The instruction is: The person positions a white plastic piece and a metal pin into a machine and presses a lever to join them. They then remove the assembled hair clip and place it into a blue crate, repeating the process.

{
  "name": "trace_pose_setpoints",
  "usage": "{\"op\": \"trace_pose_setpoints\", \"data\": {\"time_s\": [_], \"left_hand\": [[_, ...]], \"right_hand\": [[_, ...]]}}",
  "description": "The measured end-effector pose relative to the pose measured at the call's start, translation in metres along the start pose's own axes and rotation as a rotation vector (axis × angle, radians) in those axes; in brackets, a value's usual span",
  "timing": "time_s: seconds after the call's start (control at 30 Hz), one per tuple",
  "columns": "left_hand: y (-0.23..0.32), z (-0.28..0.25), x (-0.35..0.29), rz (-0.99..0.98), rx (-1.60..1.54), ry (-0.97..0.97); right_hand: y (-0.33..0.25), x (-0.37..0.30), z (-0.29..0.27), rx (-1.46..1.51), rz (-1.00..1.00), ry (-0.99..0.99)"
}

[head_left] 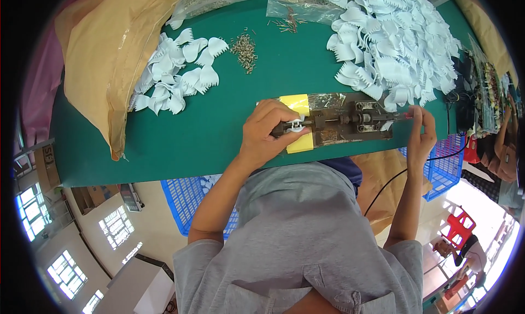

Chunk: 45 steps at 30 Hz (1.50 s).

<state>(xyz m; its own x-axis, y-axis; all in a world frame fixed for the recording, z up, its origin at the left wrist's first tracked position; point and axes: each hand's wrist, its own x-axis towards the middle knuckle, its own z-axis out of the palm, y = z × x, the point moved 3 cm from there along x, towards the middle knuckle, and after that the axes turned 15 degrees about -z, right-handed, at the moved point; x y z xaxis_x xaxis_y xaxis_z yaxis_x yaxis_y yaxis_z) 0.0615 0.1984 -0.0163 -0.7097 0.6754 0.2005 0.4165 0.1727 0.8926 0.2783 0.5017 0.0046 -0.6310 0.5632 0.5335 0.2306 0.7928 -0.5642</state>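
My left hand (261,129) is closed, thumb and fingers pinching a small white hair claw clip (297,125) at the left end of a metal hand-operated jig (333,133). Yellow tape (299,143) wraps the jig's base by that hand. On the right, my right hand (422,132) is closed with its fingertips at the outer end of the jig's lever (395,116); the fingers hide part of that end. Beside the jig, a large heap of white toothed clip halves (391,46) covers the far right. A smaller pile of white clip pieces (178,76) lies at left.
Small metal springs (245,53) and thin pins (288,23) lie on the green table (219,133). A tan sack (104,57) stands on the left. Blue baskets (178,199) sit below the table edge, and a black cable (385,185) hangs by my right arm.
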Motion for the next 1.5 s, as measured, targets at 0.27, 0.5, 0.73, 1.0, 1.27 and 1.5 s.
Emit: {"op": "trace_pose_setpoints", "data": {"time_s": [0.27, 0.5, 0.73, 1.0, 1.27, 1.5], "left_hand": [[0.001, 0.000, -0.001, -0.018, -0.046, 0.009], [-0.002, -0.001, -0.002, -0.034, -0.049, 0.012], [-0.001, -0.002, -0.001, -0.028, -0.048, -0.002], [0.005, 0.000, -0.001, -0.020, -0.026, 0.059], [0.002, -0.001, -0.003, -0.073, -0.050, 0.013], [0.003, -0.003, 0.000, -0.026, 0.010, 0.034]], "right_hand": [[-0.003, -0.001, 0.010, -0.180, -0.164, -0.189], [-0.008, -0.005, 0.011, -0.179, -0.151, -0.098], [-0.070, 0.013, 0.017, -0.257, -0.327, -0.011], [-0.010, -0.013, 0.008, -0.230, -0.079, -0.112], [-0.005, -0.011, 0.011, -0.244, -0.070, -0.158], [0.049, 0.006, -0.009, 0.319, 0.385, 0.013]]}}
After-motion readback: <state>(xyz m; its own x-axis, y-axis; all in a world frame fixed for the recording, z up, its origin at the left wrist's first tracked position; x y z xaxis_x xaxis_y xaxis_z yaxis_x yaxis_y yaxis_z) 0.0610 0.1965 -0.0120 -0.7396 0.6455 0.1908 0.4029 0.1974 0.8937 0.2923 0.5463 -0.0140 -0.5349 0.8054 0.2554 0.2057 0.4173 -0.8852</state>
